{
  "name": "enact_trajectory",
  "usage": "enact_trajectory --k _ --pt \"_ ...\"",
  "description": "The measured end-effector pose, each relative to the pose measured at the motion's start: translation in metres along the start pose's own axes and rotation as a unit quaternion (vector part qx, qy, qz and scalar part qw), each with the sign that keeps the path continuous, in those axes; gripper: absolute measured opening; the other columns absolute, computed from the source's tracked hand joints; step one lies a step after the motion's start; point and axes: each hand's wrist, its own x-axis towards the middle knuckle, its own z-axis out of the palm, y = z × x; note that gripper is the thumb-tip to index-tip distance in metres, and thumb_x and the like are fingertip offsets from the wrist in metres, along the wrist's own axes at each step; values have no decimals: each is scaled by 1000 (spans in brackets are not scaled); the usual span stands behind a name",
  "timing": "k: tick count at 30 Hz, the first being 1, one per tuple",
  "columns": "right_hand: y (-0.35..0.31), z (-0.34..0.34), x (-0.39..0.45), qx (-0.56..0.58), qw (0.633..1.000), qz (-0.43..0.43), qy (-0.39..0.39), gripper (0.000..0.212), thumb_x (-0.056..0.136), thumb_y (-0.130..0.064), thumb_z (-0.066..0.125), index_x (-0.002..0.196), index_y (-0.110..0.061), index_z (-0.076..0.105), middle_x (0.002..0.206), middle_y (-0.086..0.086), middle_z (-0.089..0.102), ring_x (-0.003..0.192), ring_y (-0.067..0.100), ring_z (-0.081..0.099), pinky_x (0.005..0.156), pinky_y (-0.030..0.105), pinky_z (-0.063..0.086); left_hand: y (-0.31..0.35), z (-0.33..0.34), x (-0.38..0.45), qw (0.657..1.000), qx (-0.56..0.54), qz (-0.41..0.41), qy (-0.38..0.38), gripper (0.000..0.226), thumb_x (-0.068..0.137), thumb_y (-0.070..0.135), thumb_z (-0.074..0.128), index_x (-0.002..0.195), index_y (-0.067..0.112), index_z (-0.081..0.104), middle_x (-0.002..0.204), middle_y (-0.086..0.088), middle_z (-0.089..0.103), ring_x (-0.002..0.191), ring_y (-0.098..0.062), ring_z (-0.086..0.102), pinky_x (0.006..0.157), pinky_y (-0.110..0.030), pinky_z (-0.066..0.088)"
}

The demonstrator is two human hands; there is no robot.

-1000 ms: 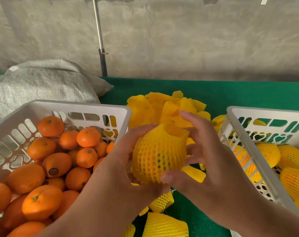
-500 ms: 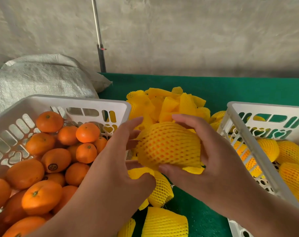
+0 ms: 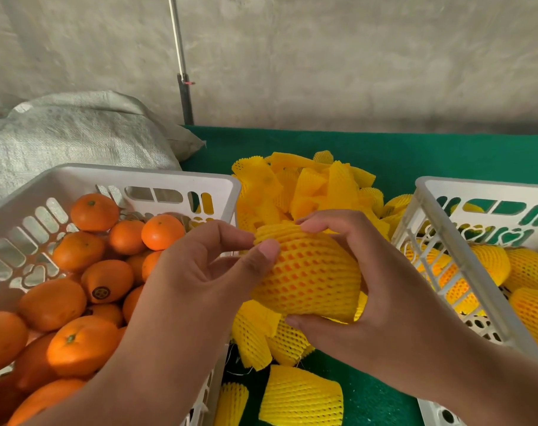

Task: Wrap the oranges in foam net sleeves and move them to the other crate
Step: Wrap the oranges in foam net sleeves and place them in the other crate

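Observation:
An orange in a yellow foam net sleeve (image 3: pixel 310 275) is held between the two crates, above the sleeve pile. My right hand (image 3: pixel 375 281) grips it from the right, thumb under it and fingers over its top. My left hand (image 3: pixel 200 275) pinches the sleeve's left end between thumb and forefinger. The white left crate (image 3: pixel 157 179) holds several bare oranges (image 3: pixel 77 342). The white right crate (image 3: pixel 440 238) holds several wrapped oranges (image 3: pixel 526 269).
A heap of empty yellow foam sleeves (image 3: pixel 304 186) lies on the green table cover (image 3: pixel 415 152) between the crates, with more loose ones (image 3: pixel 301 398) nearer me. A grey woven sack (image 3: pixel 73 133) lies behind the left crate. A metal pole (image 3: pixel 181 63) stands by the concrete wall.
The sleeved orange turned from upright with its open end up to lying sideways. My left hand slid from under it to pinch the sleeve's left end; my right hand kept its hold.

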Motion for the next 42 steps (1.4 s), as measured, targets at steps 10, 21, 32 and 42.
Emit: enact_trajectory --k 10,21,32,42 --pt "-4 2 0 31 999 24 -22 107 62 -86 75 150 -67 17 145 -40 39 128 -15 42 88 26 50 -2 -1 -1 999 37 -2 30 29 75 57 68 91 32 73 95 1 77 93 -17 74 82 -42 64" --pt "-3 9 2 91 990 77 -70 92 58 -85 75 140 -65 37 128 -32 56 106 -11 61 69 10 56 9 9 -10 970 215 105 41 30 72 68 55 90 46 64 94 32 67 92 9 64 67 -3 47" --pt "1 3 7 255 949 120 -142 65 62 -55 89 119 -60 58 118 -18 68 100 7 73 74 31 65 6 7 -10 974 214 75 19 30 80 68 47 95 44 58 97 24 68 90 1 65 61 -20 50" --pt "4 0 10 424 860 194 -206 54 81 -29 78 131 -18 61 129 16 69 118 33 70 103 65 51 3 8 -10 969 238 69 -12 17 90 52 57 91 36 62 82 16 67 75 -3 62 61 -9 46"
